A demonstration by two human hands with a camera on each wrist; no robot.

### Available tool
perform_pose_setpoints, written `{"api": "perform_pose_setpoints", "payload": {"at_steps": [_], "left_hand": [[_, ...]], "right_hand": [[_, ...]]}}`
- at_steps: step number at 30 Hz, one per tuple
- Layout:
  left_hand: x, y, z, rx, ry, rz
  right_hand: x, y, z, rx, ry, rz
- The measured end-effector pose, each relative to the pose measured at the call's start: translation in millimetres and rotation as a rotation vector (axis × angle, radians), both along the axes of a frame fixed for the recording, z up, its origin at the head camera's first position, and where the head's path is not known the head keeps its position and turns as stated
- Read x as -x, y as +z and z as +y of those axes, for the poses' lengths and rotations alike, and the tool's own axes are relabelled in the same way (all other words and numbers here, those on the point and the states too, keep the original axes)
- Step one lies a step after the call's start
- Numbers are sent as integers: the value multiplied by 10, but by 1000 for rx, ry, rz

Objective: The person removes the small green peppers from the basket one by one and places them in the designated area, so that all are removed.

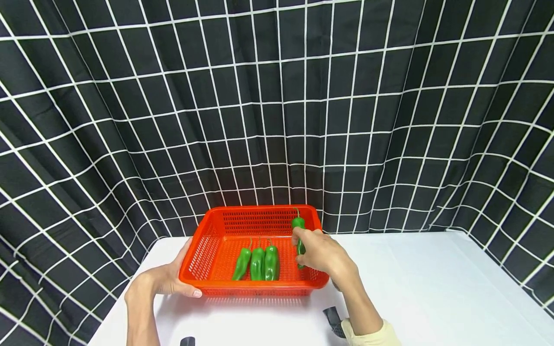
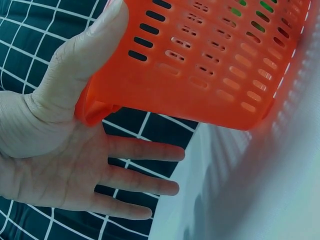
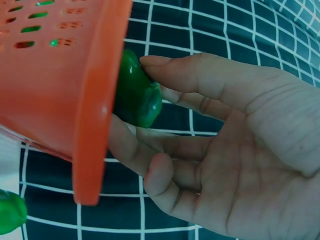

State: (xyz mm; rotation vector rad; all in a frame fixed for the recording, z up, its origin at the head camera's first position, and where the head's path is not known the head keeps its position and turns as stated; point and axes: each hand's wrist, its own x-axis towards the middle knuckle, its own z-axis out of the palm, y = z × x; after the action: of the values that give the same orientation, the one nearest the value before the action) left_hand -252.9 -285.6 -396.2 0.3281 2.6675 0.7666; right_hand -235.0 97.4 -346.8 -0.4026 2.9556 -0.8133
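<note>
Thumb against the near left corner of the basket (image 1: 255, 290), its other visible fingers spread straight, the left hand (image 1: 166, 278) seems to brace rather than clamp, so a knock could slide the basket. Inside lie three peppers (image 1: 257, 264) in a row, which such a jolt might roll apart. At the basket's right end, the right hand (image 1: 323, 252) pinches a fourth pepper (image 1: 298, 222) between thumb and fingers; its glossy skin could slip if that pinch slackens.

My left hand (image 2: 55, 160), at frame left, holds the slotted red basket (image 2: 167, 92) at upper centre, three fingers stretched straight below it.
</note>
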Motion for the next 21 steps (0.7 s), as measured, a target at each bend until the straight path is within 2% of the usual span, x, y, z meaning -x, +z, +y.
{"api": "perform_pose_setpoints", "payload": {"at_steps": [6,13,21], "left_hand": [[-3,7,-8,-6,-20,11],[-30,20,-10,2,6,-3],[-20,14,5,-1,6,-5]], "right_hand": [[-18,53,86,3,-22,-6],[-16,82,194,-4,-27,1],[-13,99,288,21,-9,-18]]}}
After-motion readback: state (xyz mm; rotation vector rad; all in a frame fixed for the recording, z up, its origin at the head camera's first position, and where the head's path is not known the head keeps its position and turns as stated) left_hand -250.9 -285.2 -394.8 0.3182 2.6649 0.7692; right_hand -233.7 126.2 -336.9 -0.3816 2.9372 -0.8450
